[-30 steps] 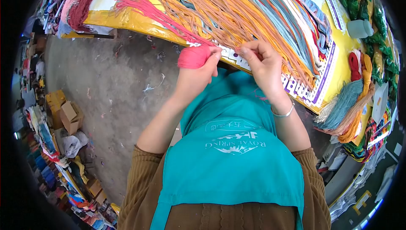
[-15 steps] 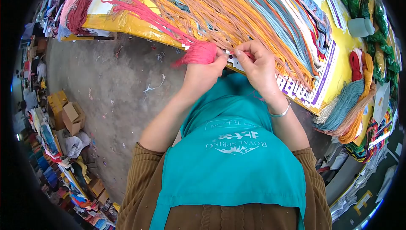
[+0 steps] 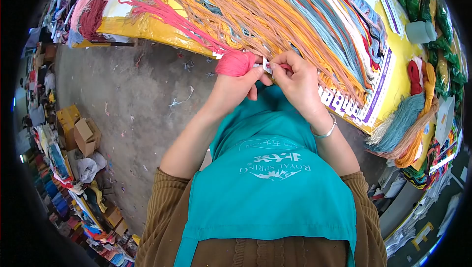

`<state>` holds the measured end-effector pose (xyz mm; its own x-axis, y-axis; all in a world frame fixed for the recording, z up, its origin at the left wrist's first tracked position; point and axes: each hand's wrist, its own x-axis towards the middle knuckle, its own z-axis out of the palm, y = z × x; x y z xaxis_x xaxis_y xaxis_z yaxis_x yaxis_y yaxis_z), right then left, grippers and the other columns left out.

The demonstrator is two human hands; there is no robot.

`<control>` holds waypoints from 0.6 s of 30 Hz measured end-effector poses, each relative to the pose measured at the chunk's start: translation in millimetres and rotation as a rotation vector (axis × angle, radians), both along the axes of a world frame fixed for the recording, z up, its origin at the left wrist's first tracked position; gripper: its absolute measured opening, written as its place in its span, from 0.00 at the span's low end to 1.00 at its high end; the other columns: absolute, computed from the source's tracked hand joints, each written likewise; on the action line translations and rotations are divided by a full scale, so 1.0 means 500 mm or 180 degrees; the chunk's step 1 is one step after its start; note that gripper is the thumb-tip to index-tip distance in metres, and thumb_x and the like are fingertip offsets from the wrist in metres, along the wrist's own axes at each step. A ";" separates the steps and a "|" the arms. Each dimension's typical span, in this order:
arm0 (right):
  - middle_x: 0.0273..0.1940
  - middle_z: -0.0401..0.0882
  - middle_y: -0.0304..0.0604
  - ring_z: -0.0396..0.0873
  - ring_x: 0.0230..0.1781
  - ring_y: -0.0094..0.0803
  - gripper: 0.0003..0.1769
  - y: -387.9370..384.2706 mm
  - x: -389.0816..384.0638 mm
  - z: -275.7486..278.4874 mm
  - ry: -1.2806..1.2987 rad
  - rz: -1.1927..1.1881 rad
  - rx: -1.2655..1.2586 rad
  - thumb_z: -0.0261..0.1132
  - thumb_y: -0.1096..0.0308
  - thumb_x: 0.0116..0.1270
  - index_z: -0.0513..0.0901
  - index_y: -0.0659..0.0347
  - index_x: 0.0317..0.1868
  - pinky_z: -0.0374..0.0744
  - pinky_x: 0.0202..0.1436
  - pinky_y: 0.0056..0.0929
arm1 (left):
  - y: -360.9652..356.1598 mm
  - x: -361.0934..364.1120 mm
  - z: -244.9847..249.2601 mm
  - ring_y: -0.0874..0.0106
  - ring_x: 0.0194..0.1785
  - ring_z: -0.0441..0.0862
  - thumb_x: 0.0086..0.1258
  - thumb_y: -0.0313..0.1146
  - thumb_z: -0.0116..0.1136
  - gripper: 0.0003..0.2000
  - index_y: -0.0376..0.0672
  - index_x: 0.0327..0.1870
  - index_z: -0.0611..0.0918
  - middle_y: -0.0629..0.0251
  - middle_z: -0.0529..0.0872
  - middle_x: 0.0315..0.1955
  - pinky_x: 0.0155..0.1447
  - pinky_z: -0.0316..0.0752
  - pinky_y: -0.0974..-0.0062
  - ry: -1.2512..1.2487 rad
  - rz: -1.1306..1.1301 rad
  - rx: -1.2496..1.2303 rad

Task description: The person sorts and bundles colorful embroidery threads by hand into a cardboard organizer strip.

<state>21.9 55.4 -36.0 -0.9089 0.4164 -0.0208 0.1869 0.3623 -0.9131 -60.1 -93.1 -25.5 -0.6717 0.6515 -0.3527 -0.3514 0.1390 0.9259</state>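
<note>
In my left hand (image 3: 236, 87) is a looped bundle of pink thread (image 3: 234, 64), its fingers closed around the base. My right hand (image 3: 297, 80) pinches a short pink end beside a white punched card (image 3: 267, 65) that lies between the two hands. Loose pink strands (image 3: 172, 19) trail from the bundle to the upper left over the table edge. Just beyond my fingers, long orange and tan threads (image 3: 275, 26) spread across the table. More white punched tabs (image 3: 339, 101) line the near edge on the right.
The yellow-covered table (image 3: 152, 28) runs across the top. Pink and maroon skeins (image 3: 94, 14) lie at its left end. A pale cup (image 3: 420, 32) and hanging blue, orange and red skeins (image 3: 408, 119) are at right. Cardboard boxes (image 3: 86, 137) stand on the concrete floor at left.
The pink bundle has tipped slightly and the white card shows more clearly between my hands. My left fingers have shifted below it, and my right fingers have moved closer to it.
</note>
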 end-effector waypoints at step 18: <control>0.32 0.85 0.47 0.85 0.32 0.40 0.13 -0.004 -0.024 0.020 -0.0520 0.0249 0.0521 0.71 0.61 0.61 0.82 0.60 0.40 0.81 0.36 0.37 | -0.028 -0.050 0.015 0.86 0.13 0.65 0.72 0.33 0.57 0.11 0.42 0.26 0.79 0.75 0.75 0.13 0.16 0.56 0.83 -0.0062 0.0076 -0.0289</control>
<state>10.0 53.3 -26.2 -0.9287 0.3547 -0.1084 0.2929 0.5220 -0.8010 -85.1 -107.0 -18.1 -0.6790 0.6001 -0.4229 -0.3736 0.2135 0.9027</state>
